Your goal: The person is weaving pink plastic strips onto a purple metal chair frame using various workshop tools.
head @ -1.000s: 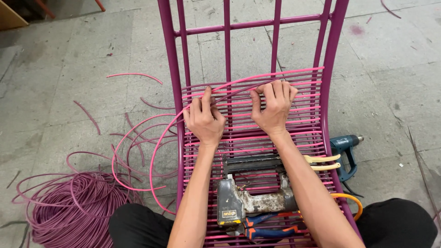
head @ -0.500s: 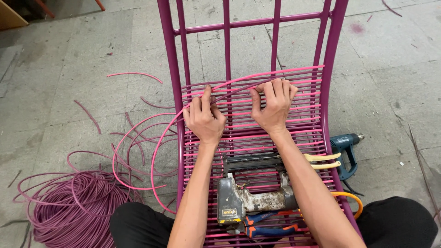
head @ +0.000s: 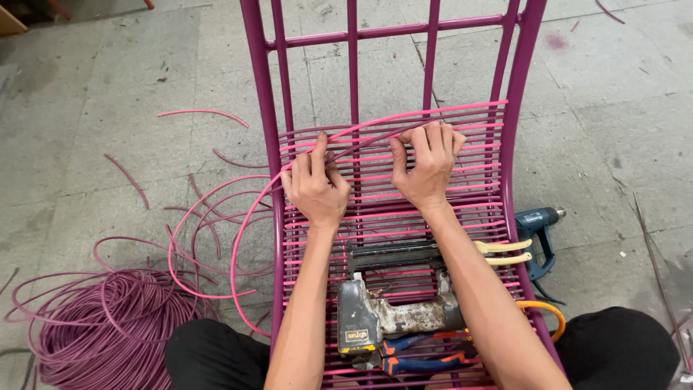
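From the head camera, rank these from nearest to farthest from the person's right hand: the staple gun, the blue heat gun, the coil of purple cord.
Measured from the right hand:
1. Staple gun, lying on the woven seat just below the hand, between the forearms.
2. Blue heat gun, on the floor to the right of the chair frame.
3. Coil of purple cord, on the floor at far lower left.

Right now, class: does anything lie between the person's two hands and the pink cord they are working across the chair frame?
Nothing visible does. The left hand and right hand both already touch the pink cord on the purple frame. The staple gun and pliers lie nearer the person, behind the hands.
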